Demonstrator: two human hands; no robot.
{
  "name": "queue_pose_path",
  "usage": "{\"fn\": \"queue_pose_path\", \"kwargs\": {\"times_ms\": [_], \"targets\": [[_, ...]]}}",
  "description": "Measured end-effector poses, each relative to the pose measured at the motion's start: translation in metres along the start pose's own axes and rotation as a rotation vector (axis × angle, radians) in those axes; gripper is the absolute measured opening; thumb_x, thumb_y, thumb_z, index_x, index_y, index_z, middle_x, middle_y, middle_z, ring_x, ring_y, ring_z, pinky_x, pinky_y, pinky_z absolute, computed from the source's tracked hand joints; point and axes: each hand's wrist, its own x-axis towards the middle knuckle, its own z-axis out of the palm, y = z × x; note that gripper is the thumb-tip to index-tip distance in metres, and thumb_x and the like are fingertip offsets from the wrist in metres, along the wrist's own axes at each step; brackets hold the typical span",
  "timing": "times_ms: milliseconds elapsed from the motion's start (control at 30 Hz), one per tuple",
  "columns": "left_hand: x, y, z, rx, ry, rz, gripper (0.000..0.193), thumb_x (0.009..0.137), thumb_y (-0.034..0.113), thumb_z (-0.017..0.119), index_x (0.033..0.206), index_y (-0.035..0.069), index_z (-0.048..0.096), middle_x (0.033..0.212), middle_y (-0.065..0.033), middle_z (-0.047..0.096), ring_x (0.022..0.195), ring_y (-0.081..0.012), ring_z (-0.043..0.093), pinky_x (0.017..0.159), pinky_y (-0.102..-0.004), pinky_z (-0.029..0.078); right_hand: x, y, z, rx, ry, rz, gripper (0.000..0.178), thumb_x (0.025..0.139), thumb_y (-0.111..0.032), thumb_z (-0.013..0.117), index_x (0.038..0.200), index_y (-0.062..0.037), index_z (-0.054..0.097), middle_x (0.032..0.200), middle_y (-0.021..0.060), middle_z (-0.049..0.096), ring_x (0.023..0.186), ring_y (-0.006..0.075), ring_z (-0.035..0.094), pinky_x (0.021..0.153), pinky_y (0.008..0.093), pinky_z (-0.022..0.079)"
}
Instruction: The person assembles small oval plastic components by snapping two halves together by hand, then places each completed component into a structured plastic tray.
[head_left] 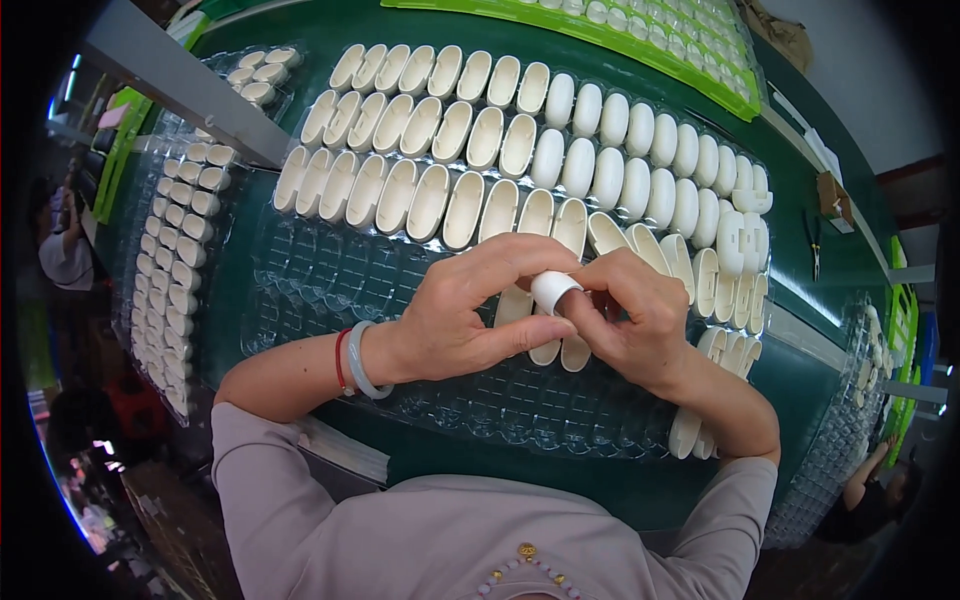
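Pinching together over the middle of the clear blister tray (330, 270), both hands meet on 1 small white plastic shell (553, 290). The left hand (455, 310) comes in from the person's left, its forefinger arched over the top of the piece and its thumb lying below it, pointing right. The right hand (630, 315) closes from the other side, fingers curled round the shell so that only its rounded end shows between the 2 sets of fingertips. Both hands are therefore clamped on the same piece, neither one open, and neither clearly nearer than the other, since the shell sits right at the join.

Its long axis appears to run roughly left to right, from one hand toward the other, with the visible end tilted up toward the camera; how much of it is buried in the right palm cannot be told.

Held just above the tray, the piece hangs over empty pockets. Beyond it, farther from the person, lie rows of white oval shells (470, 140) standing on edge in their pockets. A second filled tray (185, 230) lies to the left on the green worktop (800, 200).
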Motion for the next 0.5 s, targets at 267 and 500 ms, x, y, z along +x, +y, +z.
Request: {"fn": "queue_pose_path", "kwargs": {"times_ms": [267, 500], "targets": [[-0.003, 0.009, -0.004, -0.226, -0.112, -0.268, 0.04, 0.083, 0.009, 0.061, 0.121, -0.001, 0.05, 0.109, -0.0118, 0.06, 0.099, -0.0143, 0.058, 0.083, -0.0271, 0.046, -0.002, -0.004, -0.002, -0.117, 0.022, -0.081, 0.013, 0.07, -0.012, 0.071, 0.075, -0.0068, 0.06, 0.065, 0.0045, 0.056, 0.048, 0.0156, 0.054, 0.043, 0.0249, 0.042], [-0.001, 0.007, -0.004, -0.52, -0.179, -0.478, 0.04, 0.09, 0.008, 0.05, 0.127, -0.003, 0.043, 0.113, -0.0108, 0.058, 0.104, -0.0138, 0.054, 0.089, -0.0271, 0.043, 0.004, -0.016, -0.009, -0.104, 0.132, -0.058, 0.022, 0.068, -0.007, 0.072, 0.089, -0.0064, 0.065, 0.073, 0.0045, 0.056, 0.054, 0.0139, 0.054, 0.043, 0.0242, 0.043]]}}
